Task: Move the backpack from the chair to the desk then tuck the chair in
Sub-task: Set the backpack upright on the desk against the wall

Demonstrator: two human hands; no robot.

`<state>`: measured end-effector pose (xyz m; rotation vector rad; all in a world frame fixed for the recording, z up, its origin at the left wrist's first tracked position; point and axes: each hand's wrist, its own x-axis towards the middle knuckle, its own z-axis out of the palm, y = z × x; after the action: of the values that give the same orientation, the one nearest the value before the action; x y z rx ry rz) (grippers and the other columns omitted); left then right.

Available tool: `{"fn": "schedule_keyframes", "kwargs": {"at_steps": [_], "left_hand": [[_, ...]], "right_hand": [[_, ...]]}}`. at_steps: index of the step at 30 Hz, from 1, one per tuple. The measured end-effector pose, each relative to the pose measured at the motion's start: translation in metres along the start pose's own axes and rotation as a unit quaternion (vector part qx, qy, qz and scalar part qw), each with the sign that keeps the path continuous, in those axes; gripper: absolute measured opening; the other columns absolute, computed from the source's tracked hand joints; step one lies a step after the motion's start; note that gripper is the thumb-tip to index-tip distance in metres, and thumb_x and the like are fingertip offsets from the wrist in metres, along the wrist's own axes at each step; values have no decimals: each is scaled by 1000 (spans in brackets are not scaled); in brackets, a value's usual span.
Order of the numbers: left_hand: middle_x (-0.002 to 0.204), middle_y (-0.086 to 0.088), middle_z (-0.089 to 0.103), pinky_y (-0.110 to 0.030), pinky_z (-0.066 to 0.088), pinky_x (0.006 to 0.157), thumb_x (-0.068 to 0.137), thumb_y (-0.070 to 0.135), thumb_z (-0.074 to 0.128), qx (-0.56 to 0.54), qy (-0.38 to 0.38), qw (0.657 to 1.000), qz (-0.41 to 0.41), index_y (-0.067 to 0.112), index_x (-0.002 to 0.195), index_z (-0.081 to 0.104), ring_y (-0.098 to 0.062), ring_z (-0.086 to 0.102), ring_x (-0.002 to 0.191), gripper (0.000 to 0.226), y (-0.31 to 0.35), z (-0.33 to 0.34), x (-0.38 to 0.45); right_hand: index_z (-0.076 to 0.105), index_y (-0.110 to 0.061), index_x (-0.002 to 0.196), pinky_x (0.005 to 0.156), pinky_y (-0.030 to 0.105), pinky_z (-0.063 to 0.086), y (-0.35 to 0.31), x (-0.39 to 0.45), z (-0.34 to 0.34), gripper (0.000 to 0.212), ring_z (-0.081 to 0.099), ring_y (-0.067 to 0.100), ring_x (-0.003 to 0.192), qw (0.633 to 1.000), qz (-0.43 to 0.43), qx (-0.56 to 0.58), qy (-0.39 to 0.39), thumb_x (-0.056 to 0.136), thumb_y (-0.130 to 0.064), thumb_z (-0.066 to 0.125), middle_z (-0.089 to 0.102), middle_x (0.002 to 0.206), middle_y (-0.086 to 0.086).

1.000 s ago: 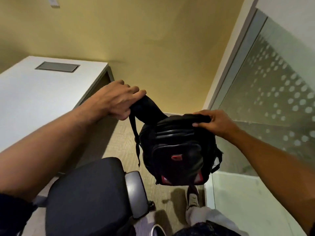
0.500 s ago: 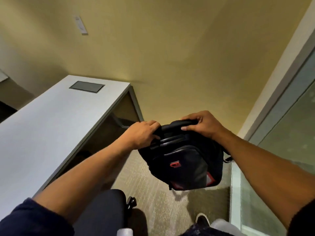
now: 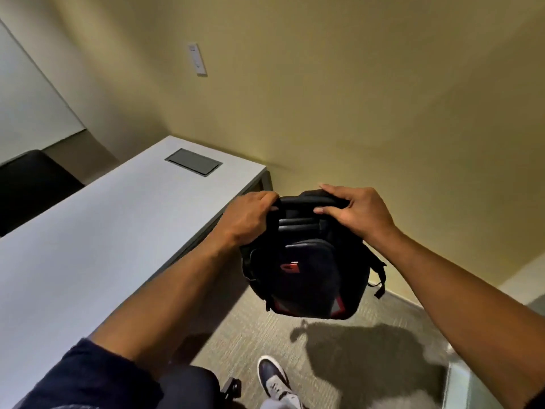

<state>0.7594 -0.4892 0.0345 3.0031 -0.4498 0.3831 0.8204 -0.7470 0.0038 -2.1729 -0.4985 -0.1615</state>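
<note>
A black backpack (image 3: 306, 270) with red trim hangs in the air over the carpet, just right of the desk's end. My left hand (image 3: 250, 216) grips its top at the left and my right hand (image 3: 354, 212) grips its top at the right. The white desk (image 3: 97, 237) stretches from the lower left toward the yellow wall, with a grey cable hatch (image 3: 193, 161) set in its far end. Only the top of the dark chair (image 3: 188, 385) shows at the bottom edge, below my left forearm.
A second black chair (image 3: 32, 184) stands beyond the desk at the left. A yellow wall (image 3: 324, 98) with a white switch plate (image 3: 197, 59) closes the far side. My shoe (image 3: 272, 379) rests on the grey carpet. A glass partition edge shows at the lower right.
Both hands have carried the backpack up and leftward toward the desk's end. My view has turned left and up, so the chair has dropped almost out of frame.
</note>
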Motion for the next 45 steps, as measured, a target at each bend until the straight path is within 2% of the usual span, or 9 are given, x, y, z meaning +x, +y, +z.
{"fn": "schedule_keyframes", "kwargs": {"at_steps": [2, 5, 8, 12, 18, 22, 29, 39, 45], "left_hand": [[116, -9, 71, -39, 48, 76, 103, 26, 53, 20, 13, 1000, 0, 14, 118, 60, -35, 64, 99, 20, -31, -1, 20], [118, -11, 72, -43, 51, 74, 103, 25, 52, 46, 45, 998, 12, 12, 122, 61, -37, 65, 100, 24, -87, -8, 49], [115, -10, 73, -42, 51, 68, 102, 23, 56, 51, 84, 995, 24, 11, 121, 64, -38, 67, 98, 23, -142, -24, 70], [112, -12, 74, -45, 56, 66, 98, 17, 58, 45, 107, 993, 22, 10, 122, 66, -39, 69, 94, 26, -212, -49, 89], [104, -14, 76, -41, 51, 57, 93, 17, 59, 64, 131, 988, 43, 7, 114, 69, -40, 70, 83, 24, -300, -71, 126], [107, -14, 74, -42, 50, 60, 95, 16, 62, 94, 127, 987, 23, 10, 116, 67, -40, 69, 91, 23, -353, -78, 161], [109, -11, 75, -44, 53, 68, 86, 10, 55, 96, 183, 975, -78, 15, 118, 69, -38, 68, 97, 36, -429, -80, 222], [114, -7, 74, -44, 55, 66, 90, 10, 62, 167, 134, 962, -171, 18, 123, 67, -34, 68, 103, 34, -522, -40, 285], [117, -6, 73, -45, 55, 68, 92, 9, 58, 167, 101, 958, -209, 17, 122, 66, -34, 64, 108, 33, -573, -18, 300]], "right_hand": [[68, -48, 127, 98, 39, 56, -5, 28, 14, 61, 70, 13, 113, 999, -12, -47, 15, 70, -65, 81, 74, 123, -10], [67, -47, 129, 74, 35, 58, -18, 74, 41, 57, 74, 23, 87, 983, -86, -147, 69, 77, -71, 72, 80, 96, -1], [73, -37, 126, 56, 35, 54, -41, 127, 72, 52, 67, 31, 64, 960, -167, -192, 118, 84, -65, 67, 72, 71, 6], [78, -22, 116, 44, 31, 46, -70, 196, 111, 49, 57, 30, 48, 920, -260, -243, 163, 94, -60, 55, 61, 56, 6], [77, -18, 114, 44, 27, 33, -100, 280, 155, 45, 53, 28, 42, 889, -293, -304, 176, 98, -54, 56, 58, 52, 6], [74, -19, 120, 43, 29, 37, -121, 332, 174, 51, 57, 31, 44, 889, -280, -327, 156, 100, -57, 47, 62, 56, 9], [64, -28, 137, 50, 31, 34, -144, 443, 220, 47, 59, 32, 52, 898, -266, -318, 147, 103, -57, 48, 66, 65, 11], [71, -23, 130, 43, 26, 36, -114, 571, 298, 42, 46, 25, 40, 924, -287, -241, 76, 101, -51, 58, 54, 53, 8], [58, -29, 143, 45, 27, 30, -112, 611, 345, 50, 40, 21, 48, 923, -250, -288, 49, 104, -57, 43, 53, 63, 7]]}}
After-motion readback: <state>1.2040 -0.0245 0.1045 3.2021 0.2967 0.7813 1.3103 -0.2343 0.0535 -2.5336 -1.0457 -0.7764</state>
